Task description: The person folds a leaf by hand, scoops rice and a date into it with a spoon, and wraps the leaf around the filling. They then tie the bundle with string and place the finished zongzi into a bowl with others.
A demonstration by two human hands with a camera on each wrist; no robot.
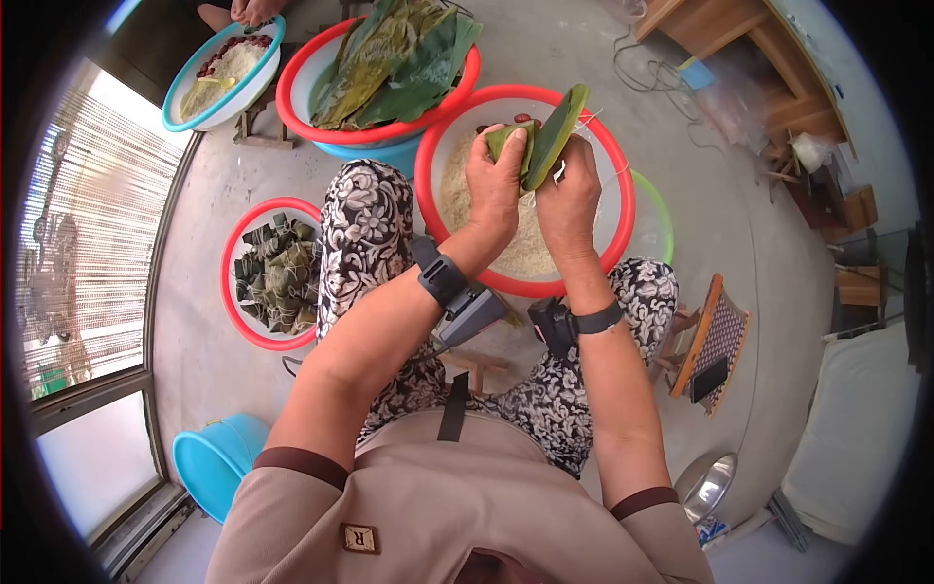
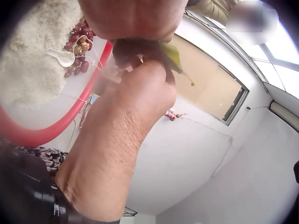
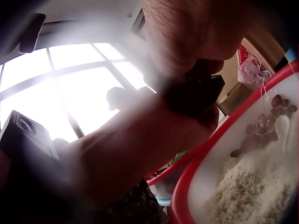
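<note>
The left hand point(image 1: 494, 183) is pinching the folded part of a long green wrapping leaf point(image 1: 554, 141), its thumb lying along it, while the right hand point(image 1: 568, 200) is curling its fingers around the leaf's lower part; those fingertips are partly hiding. Both hands are holding the leaf above the red-rimmed basin point(image 1: 628, 200) of white rice point(image 1: 525, 251). The step seems to be folding. For a neat result, the left thumb should be pressing the overlap flat, leaving no gap, while the right hand should be guiding the leaf around gently, since sharp bending could be splitting it along the grain.
</note>
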